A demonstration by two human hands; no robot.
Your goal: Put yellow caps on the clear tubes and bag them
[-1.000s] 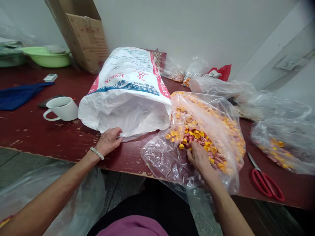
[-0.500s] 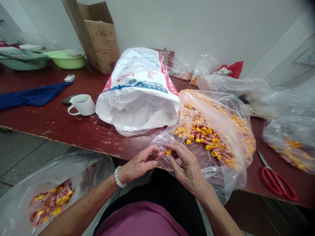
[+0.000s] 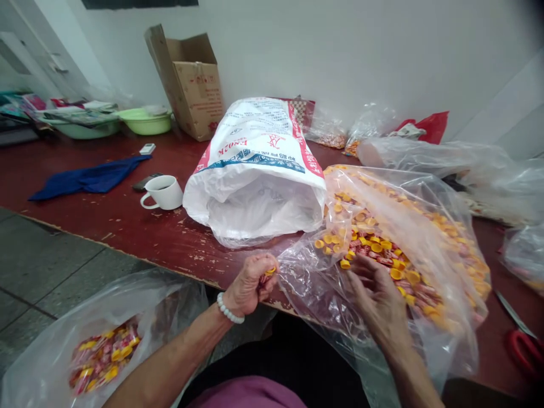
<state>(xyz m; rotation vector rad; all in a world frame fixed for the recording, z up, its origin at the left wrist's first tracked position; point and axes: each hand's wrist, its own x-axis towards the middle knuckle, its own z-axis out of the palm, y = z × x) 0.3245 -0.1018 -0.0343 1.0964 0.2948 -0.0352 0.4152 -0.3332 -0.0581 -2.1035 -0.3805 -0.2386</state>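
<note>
The left hand (image 3: 251,283) is curled into a loose fist, clamped on a yellow-capped piece (image 3: 270,272), most of which the fingers hide. A bracelet of pale beads (image 3: 229,309) circles that wrist. At 3 o'clock from it, the right hand (image 3: 374,286) has its thumb and fingers apart, the fingertips at the near edge of a heap of red-patterned pieces with yellow caps (image 3: 376,247); whether they touch any cannot be told. The heap lies at 12 o'clock from that hand, in the mouth of a clear plastic bag (image 3: 317,289) spread over the table (image 3: 123,221).

At 12 o'clock from the left hand lies a white woven sack (image 3: 259,133), its open mouth facing the person. A white mug (image 3: 166,194) stands at 10 o'clock from that hand, with a blue cloth (image 3: 91,175) at 9 o'clock from the mug. At 11 o'clock from the sack stands an open cardboard box (image 3: 199,96). Red-handled scissors (image 3: 525,345), partly out of view, lie between 3 and 4 o'clock from the right hand. At 8 o'clock from the left hand, below the table edge, another plastic bag (image 3: 42,362) holds similar capped pieces (image 3: 104,357).
</note>
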